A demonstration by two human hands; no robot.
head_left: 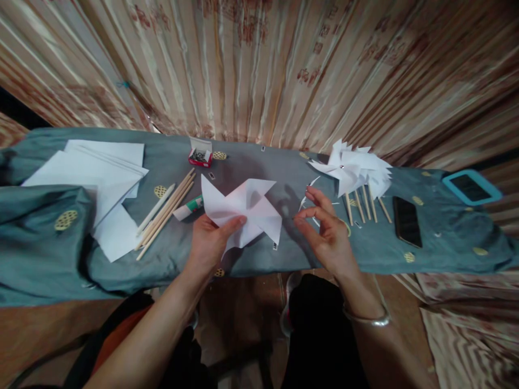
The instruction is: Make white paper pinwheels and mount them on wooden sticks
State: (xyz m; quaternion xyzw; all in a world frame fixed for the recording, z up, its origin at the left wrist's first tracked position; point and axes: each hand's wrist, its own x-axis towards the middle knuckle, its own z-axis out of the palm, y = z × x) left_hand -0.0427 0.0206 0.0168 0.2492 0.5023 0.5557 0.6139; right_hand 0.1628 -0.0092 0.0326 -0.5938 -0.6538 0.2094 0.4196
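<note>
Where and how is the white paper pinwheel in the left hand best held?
I'd grip the pinwheel close to its centre, from the near left, thumb on top, as the left hand does. The blades converge there, then flare into pointed paper tips that would likely bend.

White paper pinwheel (253,208), pointed blades spread, in left hand (207,237)

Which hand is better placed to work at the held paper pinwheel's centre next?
Probably the right: the right hand is raised beside the pinwheel, off its paper, thumb and forefinger tips close together; whether they pinch something small is unclear. The left hand is occupied gripping the pinwheel.
</note>
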